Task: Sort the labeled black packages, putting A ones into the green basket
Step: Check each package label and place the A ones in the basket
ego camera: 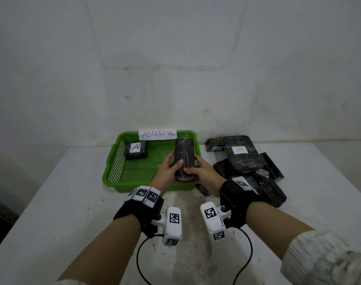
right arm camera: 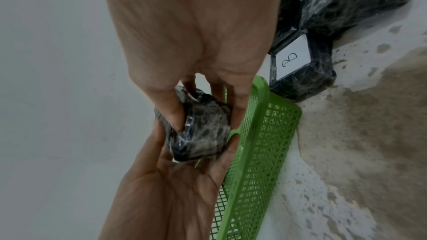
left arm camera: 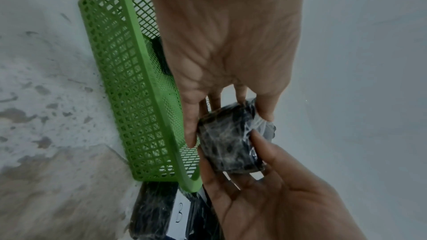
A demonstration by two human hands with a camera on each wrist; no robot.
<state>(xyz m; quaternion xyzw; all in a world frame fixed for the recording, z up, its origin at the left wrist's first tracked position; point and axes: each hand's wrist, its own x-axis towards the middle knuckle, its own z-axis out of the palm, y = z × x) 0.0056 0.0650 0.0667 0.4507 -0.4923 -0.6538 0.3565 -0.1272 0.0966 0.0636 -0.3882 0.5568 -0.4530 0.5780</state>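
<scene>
Both hands hold one long black wrapped package upright over the right side of the green basket. My left hand grips its left side, thumb on the front. My right hand grips the right side and lower end. No label shows on the held package. In the left wrist view my left fingers pinch the package. The right wrist view shows it pinched the same way by my right hand. A black package marked A lies in the basket's far left corner.
A pile of black packages lies right of the basket, the top one marked B. A white paper sign reading ABNORMAL stands on the basket's far rim. The white table meets the wall behind.
</scene>
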